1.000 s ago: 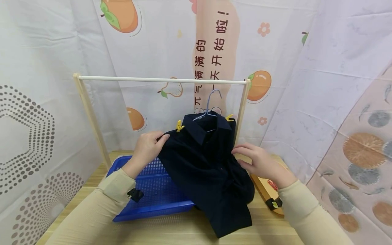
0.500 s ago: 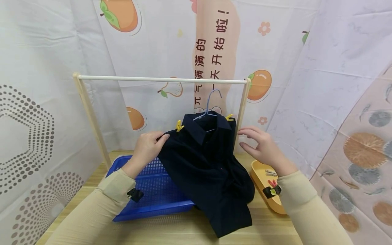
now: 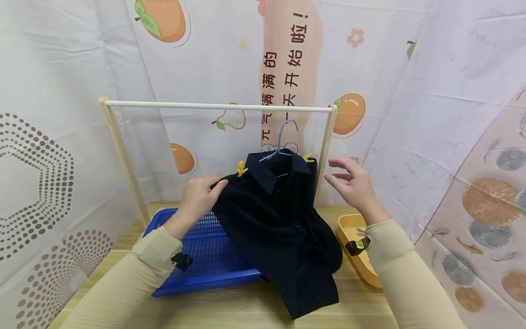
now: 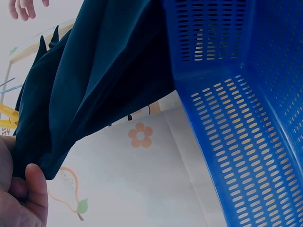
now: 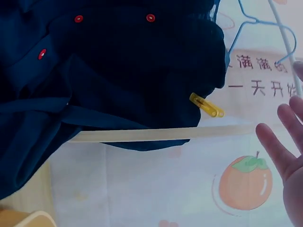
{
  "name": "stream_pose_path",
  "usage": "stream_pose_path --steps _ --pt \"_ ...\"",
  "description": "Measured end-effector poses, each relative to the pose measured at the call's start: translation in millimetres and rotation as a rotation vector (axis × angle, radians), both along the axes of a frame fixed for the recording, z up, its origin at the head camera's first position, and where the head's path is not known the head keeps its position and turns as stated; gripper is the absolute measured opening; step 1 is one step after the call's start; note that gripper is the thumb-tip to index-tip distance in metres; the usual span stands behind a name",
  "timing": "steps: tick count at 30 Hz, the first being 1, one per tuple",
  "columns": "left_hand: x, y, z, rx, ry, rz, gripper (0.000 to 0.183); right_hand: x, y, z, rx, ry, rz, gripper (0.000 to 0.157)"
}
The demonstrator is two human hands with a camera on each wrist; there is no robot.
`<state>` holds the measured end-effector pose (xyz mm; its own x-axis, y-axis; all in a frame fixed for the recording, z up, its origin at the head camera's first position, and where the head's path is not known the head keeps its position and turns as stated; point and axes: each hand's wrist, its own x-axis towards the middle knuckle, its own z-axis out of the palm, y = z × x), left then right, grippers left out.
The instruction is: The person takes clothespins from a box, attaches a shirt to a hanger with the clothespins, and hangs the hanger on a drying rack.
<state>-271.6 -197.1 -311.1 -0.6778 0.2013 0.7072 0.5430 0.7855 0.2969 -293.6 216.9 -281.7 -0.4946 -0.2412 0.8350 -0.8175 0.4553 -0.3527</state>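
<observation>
A dark navy collared shirt (image 3: 267, 224) with red buttons is on a light blue wire hanger (image 3: 281, 137), its hook showing above the collar. One yellow clothespin (image 3: 241, 169) sits at the left shoulder, and another yellow clothespin (image 5: 207, 105) at the right shoulder. My left hand (image 3: 201, 196) pinches the cloth at the shirt's left side between thumb and fingers, as the left wrist view also shows. My right hand (image 3: 353, 185) is apart from the shirt, to its right beside the rack's post, fingers spread and holding nothing.
A wooden drying rack with a white rod (image 3: 218, 106) stands behind the shirt. The blue perforated basket (image 3: 205, 285) lies left of and partly behind the shirt. A yellow tray (image 3: 343, 224) with clothespins sits to the right, partly under my right forearm. Printed curtains surround the wooden table.
My right hand has left the shirt's right side and moved up and to the right, its fingers parting. The left hand keeps its pinch on the cloth; the shirt has hardly moved.
</observation>
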Motion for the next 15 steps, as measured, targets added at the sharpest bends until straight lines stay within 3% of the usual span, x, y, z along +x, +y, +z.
stream_pose_path --steps 5,7,15 --pt "-1.0 -0.4 -0.8 0.001 0.008 -0.006 0.043 12.0 -7.8 9.8 -0.106 -0.139 -0.019 0.039" --pt "-1.2 -0.6 -1.0 0.003 0.012 -0.007 0.044 9.7 -7.0 9.1 -0.127 -0.172 -0.021 0.041" --pt "-0.8 -0.7 -0.5 0.002 0.013 -0.002 0.047 -30.7 8.8 -12.7 -0.230 -0.334 -0.009 0.056"
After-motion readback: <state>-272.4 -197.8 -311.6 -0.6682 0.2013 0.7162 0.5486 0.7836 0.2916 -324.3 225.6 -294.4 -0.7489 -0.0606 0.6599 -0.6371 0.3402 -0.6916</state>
